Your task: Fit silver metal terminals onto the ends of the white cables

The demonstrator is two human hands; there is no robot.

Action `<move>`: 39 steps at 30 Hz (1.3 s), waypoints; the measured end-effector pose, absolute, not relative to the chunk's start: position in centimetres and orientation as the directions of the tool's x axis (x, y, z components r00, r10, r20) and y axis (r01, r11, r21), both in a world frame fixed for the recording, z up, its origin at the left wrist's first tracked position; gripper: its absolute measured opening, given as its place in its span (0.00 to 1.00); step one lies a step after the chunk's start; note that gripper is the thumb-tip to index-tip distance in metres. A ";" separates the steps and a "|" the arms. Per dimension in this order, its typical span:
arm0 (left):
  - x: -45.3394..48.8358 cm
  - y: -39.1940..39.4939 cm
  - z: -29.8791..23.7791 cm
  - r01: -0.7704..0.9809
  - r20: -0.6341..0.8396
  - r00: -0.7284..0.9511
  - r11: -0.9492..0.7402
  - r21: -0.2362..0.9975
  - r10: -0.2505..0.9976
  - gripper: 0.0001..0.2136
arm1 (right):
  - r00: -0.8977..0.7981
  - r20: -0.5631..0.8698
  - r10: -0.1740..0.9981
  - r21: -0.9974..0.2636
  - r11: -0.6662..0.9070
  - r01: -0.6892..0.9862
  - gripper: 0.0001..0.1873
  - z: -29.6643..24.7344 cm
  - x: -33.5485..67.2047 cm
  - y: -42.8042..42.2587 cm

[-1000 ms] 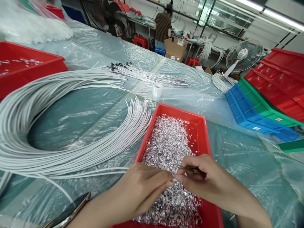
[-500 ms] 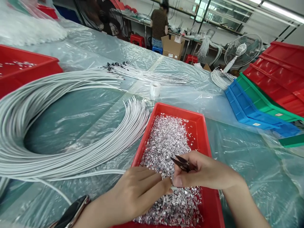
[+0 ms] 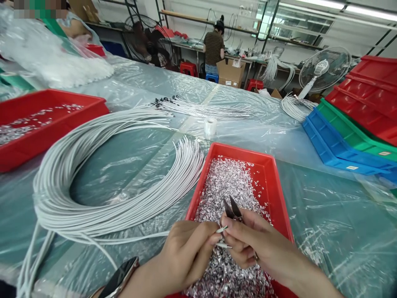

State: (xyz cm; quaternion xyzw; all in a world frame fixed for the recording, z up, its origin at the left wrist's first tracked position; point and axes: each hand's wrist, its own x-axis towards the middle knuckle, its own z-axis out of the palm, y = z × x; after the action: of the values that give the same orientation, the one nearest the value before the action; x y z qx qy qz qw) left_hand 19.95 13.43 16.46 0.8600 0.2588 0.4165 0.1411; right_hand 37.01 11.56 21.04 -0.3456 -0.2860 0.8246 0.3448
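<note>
Over a red tray (image 3: 283, 207) of shiny silver scraps (image 3: 231, 178), my two hands meet. My left hand (image 3: 189, 248) is closed on a white cable (image 3: 136, 239), whose short stripped ends poke out beyond the fingertips. A dark watch sits on that wrist. Dark snips (image 3: 233, 208) are tucked in my right hand (image 3: 254, 238), blades pointing up and apart. The thumb and forefinger of this same hand pinch at a cable end, where a bit of green shows. A big coil of white cables (image 3: 58, 178) lies to the left, its cut ends beside the tray.
Another red tray (image 3: 56, 136) with scraps stands at the left. Behind the coil are black-tipped cables (image 3: 201, 108) and a clear tape roll (image 3: 210, 127). Stacked red, green and blue crates (image 3: 356, 124) rise at the right. One person (image 3: 213, 47) is at the back bench, another at upper left.
The view has shifted left, so more of the left tray shows. The snips have turned upward with their blades wider apart. My right fingers now pinch at the cable end.
</note>
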 end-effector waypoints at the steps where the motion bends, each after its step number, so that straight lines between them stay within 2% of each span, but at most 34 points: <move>1: 20.0 13.4 16.4 0.328 0.637 0.518 -0.820 0.468 0.571 0.10 | -0.513 -0.371 0.774 -0.709 -0.593 -0.382 0.11 21.0 36.9 11.4; 4: 20.0 13.3 16.4 0.330 0.622 0.521 -0.810 0.485 0.585 0.09 | -0.483 -0.386 0.786 -0.710 -0.587 -0.389 0.10 20.8 36.6 11.2; 13: 20.1 13.2 16.4 0.344 0.627 0.500 -0.801 0.489 0.598 0.08 | -0.378 -0.426 0.822 -0.730 -0.559 -0.393 0.18 20.6 35.8 11.0; 16: 20.0 13.1 16.1 0.327 0.634 0.494 -0.802 0.499 0.595 0.08 | -0.371 -0.422 0.828 -0.736 -0.551 -0.394 0.17 20.7 35.8 10.9; 19: 19.9 13.1 16.0 0.332 0.610 0.456 -0.760 0.559 0.648 0.08 | -0.415 -0.411 0.812 -0.749 -0.560 -0.353 0.14 20.7 35.7 10.7; 23: 19.7 13.2 16.1 0.275 0.455 0.403 -0.579 0.767 0.794 0.08 | -0.409 -0.433 0.803 -0.785 -0.559 -0.268 0.14 20.3 35.3 10.9; 27: 19.8 13.4 16.3 0.030 0.222 0.458 -0.265 0.964 0.861 0.12 | -0.253 -0.341 0.905 -0.912 -0.384 -0.144 0.17 19.8 36.1 11.8; 29: 19.9 13.5 16.7 -0.096 0.144 0.466 -0.112 0.989 0.873 0.13 | -0.134 -0.258 0.957 -0.966 -0.257 0.026 0.19 19.7 36.8 12.5; 32: 19.8 13.8 17.3 -0.187 0.085 0.473 0.006 0.982 0.877 0.15 | 0.002 -0.120 0.993 -0.966 -0.117 0.231 0.19 19.9 38.0 13.4; 36: 19.7 14.2 17.7 -0.242 0.072 0.490 0.057 0.969 0.868 0.16 | 0.075 -0.043 0.996 -0.944 -0.065 0.323 0.19 19.7 39.2 14.2; 39: 19.9 14.1 17.8 -0.340 0.104 0.439 0.058 0.939 0.893 0.15 | 0.106 -0.004 0.994 -0.925 -0.044 0.376 0.19 19.5 39.5 14.8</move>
State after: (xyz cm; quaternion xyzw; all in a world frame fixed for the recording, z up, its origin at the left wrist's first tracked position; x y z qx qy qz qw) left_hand 19.87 14.08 17.84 0.5129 0.2692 0.4562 0.6755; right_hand 39.53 14.77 19.48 -0.6182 -0.5543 0.3738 0.4132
